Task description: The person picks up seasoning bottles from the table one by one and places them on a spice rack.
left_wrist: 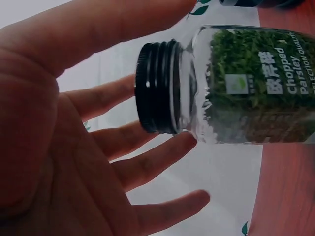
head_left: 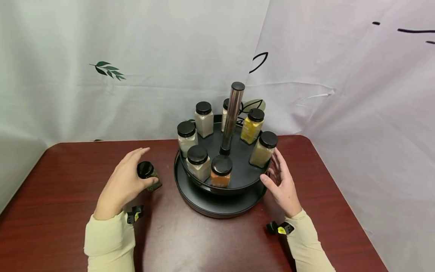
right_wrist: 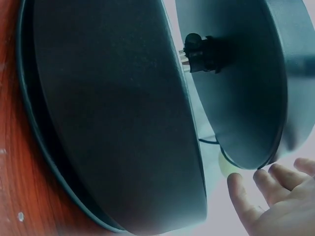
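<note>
My left hand [head_left: 123,182] is spread around a small glass jar with a black lid [head_left: 145,170], which stands on the table left of a two-tier rack. In the left wrist view, the jar's label reads Chopped Parsley, and green flakes [left_wrist: 236,54] fill it. The fingers and thumb are apart on either side of the lid [left_wrist: 156,87]. At the right rim of the rack's black upper tray [head_left: 242,170], my right hand [head_left: 284,185] has its fingers extended, the fingertips right at the edge. Below lies the wider lower tray [head_left: 221,209].
Several black-lidded spice jars stand around the upper tray, including a yellow one [head_left: 252,126] and an orange one [head_left: 221,178]. A metal post [head_left: 232,117] rises from its centre. White cloth [head_left: 163,68] hangs behind the reddish-brown table [head_left: 190,241].
</note>
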A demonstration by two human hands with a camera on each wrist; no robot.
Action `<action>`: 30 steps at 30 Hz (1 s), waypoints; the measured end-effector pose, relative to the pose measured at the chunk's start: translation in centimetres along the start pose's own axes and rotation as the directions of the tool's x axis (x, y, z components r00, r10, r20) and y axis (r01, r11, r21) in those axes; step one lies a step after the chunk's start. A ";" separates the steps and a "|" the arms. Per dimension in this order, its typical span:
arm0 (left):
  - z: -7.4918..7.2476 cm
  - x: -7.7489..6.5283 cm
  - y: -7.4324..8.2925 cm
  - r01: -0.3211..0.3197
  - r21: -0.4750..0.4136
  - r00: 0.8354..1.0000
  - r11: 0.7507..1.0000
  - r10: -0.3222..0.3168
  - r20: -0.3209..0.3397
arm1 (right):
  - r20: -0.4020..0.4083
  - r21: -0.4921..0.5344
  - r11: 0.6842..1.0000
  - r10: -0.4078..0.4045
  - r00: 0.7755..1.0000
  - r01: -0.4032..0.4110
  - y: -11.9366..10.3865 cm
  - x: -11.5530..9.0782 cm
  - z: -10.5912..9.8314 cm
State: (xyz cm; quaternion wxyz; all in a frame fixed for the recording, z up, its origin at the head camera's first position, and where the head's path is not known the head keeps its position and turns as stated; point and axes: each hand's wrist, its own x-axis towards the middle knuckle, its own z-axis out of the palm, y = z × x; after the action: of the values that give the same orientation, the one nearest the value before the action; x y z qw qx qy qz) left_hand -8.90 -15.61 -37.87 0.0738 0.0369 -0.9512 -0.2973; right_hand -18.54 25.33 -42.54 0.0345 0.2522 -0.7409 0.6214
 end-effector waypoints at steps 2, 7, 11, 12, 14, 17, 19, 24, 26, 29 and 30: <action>0.2 0.1 0.0 0.004 -0.006 1.000 1.000 -0.004 0.029 | 0.000 0.002 1.000 -0.002 1.000 0.002 0.0 0.0 0.0; 0.3 0.1 0.2 0.013 -0.008 0.998 1.000 -0.013 0.068 | 0.007 0.005 1.000 -0.002 1.000 0.002 -0.1 0.0 0.0; 0.1 0.0 0.0 0.033 0.018 0.996 0.999 -0.035 0.080 | 0.011 -0.003 1.000 0.000 1.000 0.000 0.0 -0.1 0.2; 0.0 0.0 -0.1 0.038 0.022 0.996 0.999 -0.040 0.085 | 0.011 -0.006 1.000 0.002 1.000 -0.002 0.0 -0.2 0.2; -0.1 0.0 -0.3 0.044 0.039 0.994 0.998 -0.048 0.094 | 0.011 -0.015 1.000 0.005 1.000 -0.005 0.0 -0.2 0.3; -0.2 0.1 -0.5 0.047 0.048 0.993 0.998 -0.052 0.107 | 0.006 -0.048 0.999 -0.004 1.000 0.004 0.0 -0.2 0.3; -0.1 0.1 -0.6 0.045 0.054 0.993 0.997 -0.051 0.109 | 0.000 -0.076 0.997 -0.015 1.000 0.015 0.0 -0.2 0.2; 0.0 0.0 -0.6 0.047 0.056 0.993 0.997 -0.053 0.105 | -0.009 -0.121 0.991 -0.051 0.999 0.049 0.1 -0.5 0.4; 0.0 0.1 -0.6 0.051 0.055 0.992 0.997 -0.057 0.109 | -0.012 -0.123 0.989 -0.083 0.996 0.081 0.2 -0.5 0.5; -0.1 0.1 -0.5 0.053 0.055 0.992 0.997 -0.059 0.112 | -0.024 -0.111 0.982 -0.153 0.988 0.149 0.4 -0.5 0.6; -0.1 0.1 -0.5 0.050 0.056 0.992 0.997 -0.056 0.111 | -0.030 -0.111 0.979 -0.175 0.984 0.171 0.5 -0.5 0.7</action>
State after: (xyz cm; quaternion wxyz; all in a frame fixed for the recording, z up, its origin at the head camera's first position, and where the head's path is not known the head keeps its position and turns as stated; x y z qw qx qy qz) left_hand -8.95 -16.06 -38.09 0.0112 0.0475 -0.9601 -0.2753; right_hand -18.17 24.92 -43.30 0.1168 0.3009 -0.7480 0.5799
